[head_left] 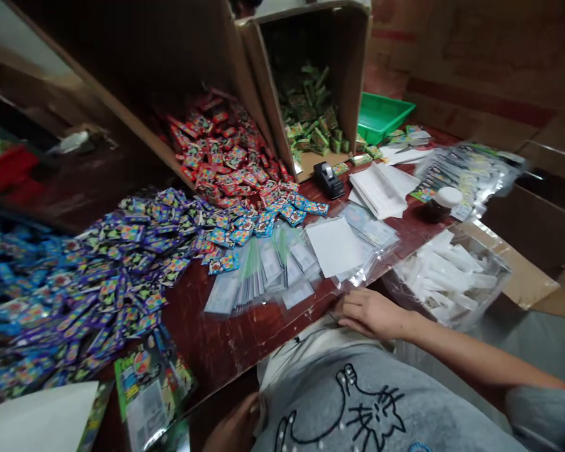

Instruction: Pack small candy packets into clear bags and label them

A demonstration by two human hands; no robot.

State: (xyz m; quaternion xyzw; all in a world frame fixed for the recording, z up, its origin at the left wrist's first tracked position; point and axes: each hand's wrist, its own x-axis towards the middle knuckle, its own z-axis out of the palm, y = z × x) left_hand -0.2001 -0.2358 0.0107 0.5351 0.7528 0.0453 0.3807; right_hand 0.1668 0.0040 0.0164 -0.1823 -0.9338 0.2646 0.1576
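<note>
My right hand [370,314] rests at the table's front edge, against the pale cloth at my waist, with its fingers bent and close together. Whatever they may hold is hidden. Low in the view, my left hand [238,424] hangs below the table edge beside my clothing. It is dark and blurred, and its fingers cannot be made out. Just beyond my right hand lie a fanned row of clear plastic sleeves with printed cards [268,267] and a white sheet of paper [334,245]. Neither hand touches these.
Blue and purple packets [108,282] cover the left. Red packets [226,150] and small green boxes [317,132] spill from cartons. A tape dispenser [329,180], lidded jar [445,204], green tray [381,116] and bag-lined box of white pieces [447,276] stand right. Packaged cards [148,395] lie front left.
</note>
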